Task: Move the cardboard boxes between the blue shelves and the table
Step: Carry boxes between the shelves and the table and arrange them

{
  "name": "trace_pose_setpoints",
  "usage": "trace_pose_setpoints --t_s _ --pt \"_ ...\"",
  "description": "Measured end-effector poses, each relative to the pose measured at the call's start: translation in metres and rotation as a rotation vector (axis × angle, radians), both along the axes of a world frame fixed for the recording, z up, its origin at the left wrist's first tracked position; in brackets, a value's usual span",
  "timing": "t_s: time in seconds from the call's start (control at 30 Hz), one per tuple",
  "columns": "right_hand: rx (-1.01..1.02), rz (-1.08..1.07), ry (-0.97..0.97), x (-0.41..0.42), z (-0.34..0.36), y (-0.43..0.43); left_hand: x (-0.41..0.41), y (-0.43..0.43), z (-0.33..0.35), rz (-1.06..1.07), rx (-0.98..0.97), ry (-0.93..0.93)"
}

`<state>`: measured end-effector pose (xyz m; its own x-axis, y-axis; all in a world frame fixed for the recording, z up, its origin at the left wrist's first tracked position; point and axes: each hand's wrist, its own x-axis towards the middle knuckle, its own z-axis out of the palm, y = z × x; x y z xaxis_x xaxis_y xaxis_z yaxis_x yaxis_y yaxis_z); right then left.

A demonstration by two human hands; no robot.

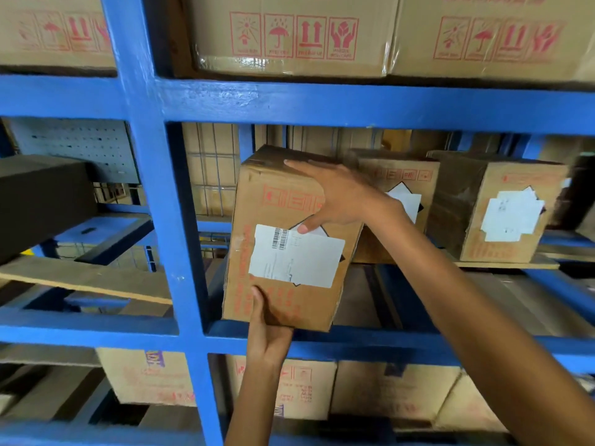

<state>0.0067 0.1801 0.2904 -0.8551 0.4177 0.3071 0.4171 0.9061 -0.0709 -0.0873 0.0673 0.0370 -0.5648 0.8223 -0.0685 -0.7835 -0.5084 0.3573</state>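
Gripping the cardboard box [257, 201] from two sides, you have it held at the front of the middle level of the blue shelves [289, 101]. Your left hand [269, 336] cups the bottom edge from below, thumb pressed up against the front face. Your right hand [335, 194] clasps the upper right corner, fingers stretched along the top edge and thumb down on the front, its tip touching the white label [296, 255].

The box leans slightly, with its lower edge at the front rail. Whether it rests on that rail you cannot tell. It sits just right of the blue upright post [161, 204].

Behind your right forearm a second labelled box [402, 170] stands further back on the same level, with a third box [512, 249] beside it to the right. Both stand on a cardboard sheet [502, 264].

Larger boxes [289, 30] with red handling symbols fill the level above, and more boxes [299, 391] sit on the level below. A dark box [42, 201] occupies the left bay.
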Motion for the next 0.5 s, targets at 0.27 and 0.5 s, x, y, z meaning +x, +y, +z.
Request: trace_pose_setpoints --t_s 0.27,0.5 --pt "-0.075 0.029 0.108 0.083 -0.016 -0.054 0.05 -0.068 -0.023 -0.031 0.022 0.098" --pt "-0.345 0.112 0.356 0.154 -0.058 -0.087 0.087 -0.141 0.002 0.243 -0.135 0.309"
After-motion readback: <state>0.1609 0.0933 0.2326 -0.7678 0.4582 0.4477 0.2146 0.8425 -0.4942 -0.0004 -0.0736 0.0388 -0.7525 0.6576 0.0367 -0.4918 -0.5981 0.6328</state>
